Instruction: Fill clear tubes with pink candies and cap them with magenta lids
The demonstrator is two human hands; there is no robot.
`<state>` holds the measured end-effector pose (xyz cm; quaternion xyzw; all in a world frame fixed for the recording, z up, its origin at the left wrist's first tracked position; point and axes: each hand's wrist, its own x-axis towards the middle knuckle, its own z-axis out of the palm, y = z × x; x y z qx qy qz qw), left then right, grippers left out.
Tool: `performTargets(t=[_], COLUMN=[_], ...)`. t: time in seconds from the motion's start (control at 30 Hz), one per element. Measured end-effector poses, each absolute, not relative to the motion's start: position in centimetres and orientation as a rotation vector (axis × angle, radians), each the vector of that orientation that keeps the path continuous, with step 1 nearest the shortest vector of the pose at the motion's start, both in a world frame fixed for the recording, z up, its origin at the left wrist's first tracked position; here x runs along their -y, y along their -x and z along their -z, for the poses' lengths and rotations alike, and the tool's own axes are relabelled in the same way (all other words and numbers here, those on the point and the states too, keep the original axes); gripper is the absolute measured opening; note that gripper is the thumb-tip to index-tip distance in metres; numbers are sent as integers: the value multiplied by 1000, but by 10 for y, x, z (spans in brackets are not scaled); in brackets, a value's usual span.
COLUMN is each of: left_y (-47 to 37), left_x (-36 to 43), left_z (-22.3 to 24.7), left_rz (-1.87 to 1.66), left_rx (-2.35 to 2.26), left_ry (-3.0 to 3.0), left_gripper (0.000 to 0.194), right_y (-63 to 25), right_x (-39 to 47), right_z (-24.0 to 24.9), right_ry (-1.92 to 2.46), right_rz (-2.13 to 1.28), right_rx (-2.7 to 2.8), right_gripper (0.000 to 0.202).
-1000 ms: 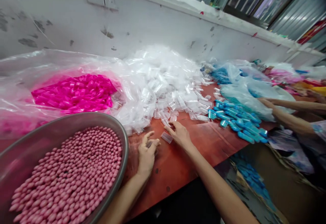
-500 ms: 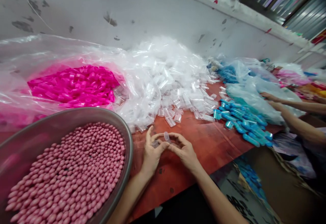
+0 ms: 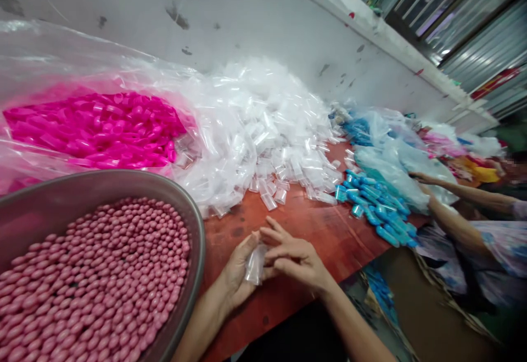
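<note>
Over the red worktop [image 3: 313, 225], the left hand [image 3: 239, 274] cradles clear plastic tubes [image 3: 255, 265], while the right hand [image 3: 294, 255] leans over them with its fingers partly spread, though I cannot tell whether it grips one. A basin [image 3: 196, 241] of pink beads [image 3: 119, 274] is just beside the left hand, and a heap of clear tubes [image 3: 284, 126] lies beyond both hands.

Left hand [image 3: 241, 274] and right hand [image 3: 298, 260] bare, slender fingers. Both forearms bare as far as visible, slim. Plain black patch at near edge between forearms, looks like clothing; too dark to tell garment type or details.
</note>
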<state>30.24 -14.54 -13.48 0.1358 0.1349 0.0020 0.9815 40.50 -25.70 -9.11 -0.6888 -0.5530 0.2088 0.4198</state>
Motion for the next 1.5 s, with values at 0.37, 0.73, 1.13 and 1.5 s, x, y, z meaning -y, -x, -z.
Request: performTargets(t=[0.37,0.73,1.13,1.5], left_y=[-307,-315,-312,-303], left_x=[138,143,143,141], left_z=[146,151,152,140], left_rz=[-577,-475,-536,-732], left_rx=[-509,-501,-500,-560], left_ry=[-1076,-636,-806,-1377], left_gripper=[36,54,59,60], right_y=[-464,-401,-469,-499], right_x=[217,260,226,205], right_z=[140,121,103,113], right_ry=[2653,2301,2474,2509], right_rz=[172,96,169,-104], right_rx=[1106,1165,1324,1357], right_gripper=[28,29,39,34])
